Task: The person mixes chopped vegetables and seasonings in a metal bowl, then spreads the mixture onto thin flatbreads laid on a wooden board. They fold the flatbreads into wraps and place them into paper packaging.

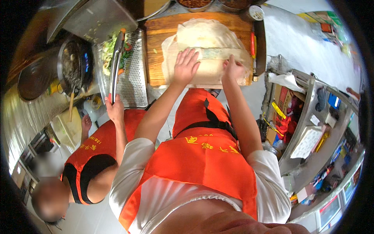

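Sheet: is lying across the board, reaching its near edge.
Left hand: is resting flat, unclenched.
Right hand: is resting curled toward the board's right edge; grasp, cannot tell.
Tear risk: right pulling while left is pressing.

Yellow characters run across the orange-red apron just off centre toward five o'clock; yellow characters and digits mark a second apron toward half past eight.
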A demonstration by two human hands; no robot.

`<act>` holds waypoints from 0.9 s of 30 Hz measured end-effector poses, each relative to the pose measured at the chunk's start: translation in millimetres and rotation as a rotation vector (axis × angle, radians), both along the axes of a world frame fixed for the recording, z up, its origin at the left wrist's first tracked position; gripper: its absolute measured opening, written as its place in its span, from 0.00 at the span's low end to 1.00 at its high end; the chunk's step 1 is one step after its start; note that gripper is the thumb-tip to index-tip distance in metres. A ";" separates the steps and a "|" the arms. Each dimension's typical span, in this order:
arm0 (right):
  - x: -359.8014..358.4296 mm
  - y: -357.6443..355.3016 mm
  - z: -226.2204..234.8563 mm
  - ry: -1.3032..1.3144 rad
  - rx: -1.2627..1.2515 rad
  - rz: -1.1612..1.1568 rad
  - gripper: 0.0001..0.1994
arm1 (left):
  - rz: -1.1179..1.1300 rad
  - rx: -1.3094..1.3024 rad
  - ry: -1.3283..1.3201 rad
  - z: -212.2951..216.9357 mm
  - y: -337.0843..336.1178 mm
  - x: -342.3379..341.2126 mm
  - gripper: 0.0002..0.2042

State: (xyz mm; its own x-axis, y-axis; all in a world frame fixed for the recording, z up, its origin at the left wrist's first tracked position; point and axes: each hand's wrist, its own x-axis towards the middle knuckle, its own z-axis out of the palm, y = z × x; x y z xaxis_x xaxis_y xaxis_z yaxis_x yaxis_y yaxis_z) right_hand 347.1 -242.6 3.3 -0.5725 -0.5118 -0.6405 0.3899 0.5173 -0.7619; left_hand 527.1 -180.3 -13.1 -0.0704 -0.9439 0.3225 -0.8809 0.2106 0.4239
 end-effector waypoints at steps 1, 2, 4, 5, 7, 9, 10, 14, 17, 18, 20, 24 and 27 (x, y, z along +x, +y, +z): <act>-0.2 -8.7 -3.7 0.039 0.044 0.024 0.13 | 0.001 0.000 -0.006 1.2 -0.8 -0.1 0.19; -4.1 -11.8 -18.3 0.038 0.069 0.132 0.13 | -0.007 0.001 -0.014 5.0 -2.8 0.3 0.19; -7.1 -8.7 -35.8 0.184 0.014 0.096 0.11 | -0.022 0.011 -0.021 10.6 -3.3 -2.3 0.18; 3.3 -12.3 -18.3 0.252 -0.014 0.098 0.10 | -0.010 0.021 -0.029 10.7 -1.6 -0.6 0.18; 14.9 -2.4 14.7 0.521 -0.490 0.353 0.10 | 0.007 0.026 -0.006 7.8 -1.3 0.1 0.18; 23.0 3.0 25.0 0.961 -0.736 0.756 0.10 | 0.008 0.020 0.015 8.5 -1.3 -0.1 0.19; 27.9 5.9 25.5 0.982 -0.675 0.959 0.08 | 0.000 0.004 0.023 12.5 -5.6 0.1 0.20; 18.5 8.1 1.7 1.070 -0.935 1.410 0.09 | 0.063 0.029 0.242 15.2 -1.3 -0.1 0.25; 7.2 -0.1 0.2 1.141 -1.017 1.554 0.15 | -0.006 0.065 0.187 23.7 -4.4 2.0 0.26; 7.4 -4.8 1.5 1.155 -1.011 1.589 0.21 | -0.026 0.069 0.156 22.5 -4.4 4.4 0.25; 9.9 -15.4 -0.8 1.190 -1.034 1.622 0.22 | -0.071 0.057 0.087 22.8 -13.1 11.3 0.23; 13.2 -28.8 2.8 1.112 -0.873 1.784 0.20 | -0.116 0.016 -0.002 27.6 -24.5 18.0 0.18; 9.4 -27.1 17.2 0.932 -0.647 1.969 0.16 | -0.179 0.070 -0.053 27.3 -15.9 25.3 0.18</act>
